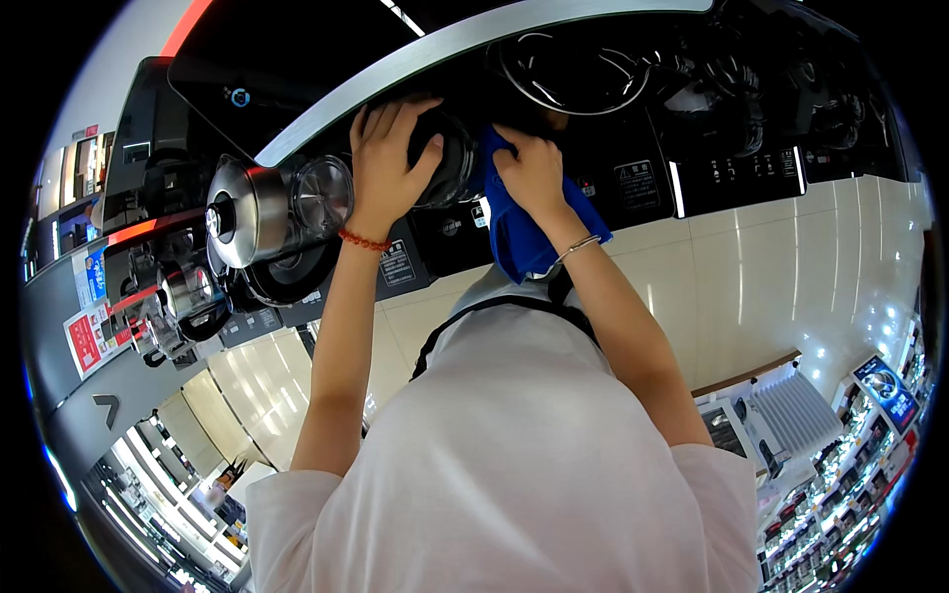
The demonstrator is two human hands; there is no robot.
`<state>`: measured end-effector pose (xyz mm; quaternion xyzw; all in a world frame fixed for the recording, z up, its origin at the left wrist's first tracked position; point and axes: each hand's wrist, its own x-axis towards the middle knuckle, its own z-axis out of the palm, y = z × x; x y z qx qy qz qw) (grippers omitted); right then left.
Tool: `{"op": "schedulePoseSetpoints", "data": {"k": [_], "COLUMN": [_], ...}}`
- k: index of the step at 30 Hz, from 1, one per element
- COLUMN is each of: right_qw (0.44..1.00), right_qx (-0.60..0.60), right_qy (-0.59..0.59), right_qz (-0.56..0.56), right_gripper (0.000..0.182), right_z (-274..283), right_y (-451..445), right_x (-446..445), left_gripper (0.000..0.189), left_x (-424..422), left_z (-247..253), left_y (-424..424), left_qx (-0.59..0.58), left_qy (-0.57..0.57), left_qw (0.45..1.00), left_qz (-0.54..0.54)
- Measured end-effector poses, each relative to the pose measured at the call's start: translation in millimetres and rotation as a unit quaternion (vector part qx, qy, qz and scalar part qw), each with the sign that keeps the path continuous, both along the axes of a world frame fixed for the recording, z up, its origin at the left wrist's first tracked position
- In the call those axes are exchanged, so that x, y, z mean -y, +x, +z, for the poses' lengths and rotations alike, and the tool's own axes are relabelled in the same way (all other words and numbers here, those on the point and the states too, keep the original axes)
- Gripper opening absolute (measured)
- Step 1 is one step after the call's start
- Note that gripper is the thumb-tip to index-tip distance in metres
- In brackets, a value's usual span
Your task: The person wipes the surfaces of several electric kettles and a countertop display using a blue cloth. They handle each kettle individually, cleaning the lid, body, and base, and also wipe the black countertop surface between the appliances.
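My left hand (391, 159), with a red beaded bracelet at the wrist, lies with fingers spread at a dark, glossy round piece of cookware (448, 159) on the black glass cooktop (460, 248). What its fingertips touch is hard to see. Just to the right, my right hand (530, 169) grips a blue cloth (515, 233), which hangs over the cooktop's front edge. A metal bangle circles that wrist. Left of my left hand stand a clear glass lid (323, 194) and a stainless steel pot (252, 211) with a black knob.
A range hood with a curved silver edge (445, 55) overhangs the cooktop. A black pan (574, 74) sits at the back right, near more dark cookware (712, 104). Glass pots (196, 293) stand at the left. Tiled floor (756, 259) and shop displays (786, 415) lie beyond.
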<state>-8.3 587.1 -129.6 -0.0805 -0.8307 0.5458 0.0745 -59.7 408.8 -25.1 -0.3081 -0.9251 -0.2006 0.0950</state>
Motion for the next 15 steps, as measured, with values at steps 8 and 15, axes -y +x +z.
{"op": "schedulePoseSetpoints", "data": {"k": [8,15], "right_qw": [0.994,0.998], "right_qx": [-0.097,0.063], "right_qy": [-0.028,0.010], "right_qz": [-0.037,-0.026], "right_gripper": [0.041,0.039], "right_z": [54,8], "right_y": [16,8], "right_x": [18,5], "left_gripper": [0.037,0.038], "left_x": [-3,-2], "left_z": [-6,1], "left_y": [3,1], "left_qx": [-0.005,0.020], "left_qy": [-0.001,0.003], "left_qw": [1.000,1.000], "left_qz": [0.018,0.000]}}
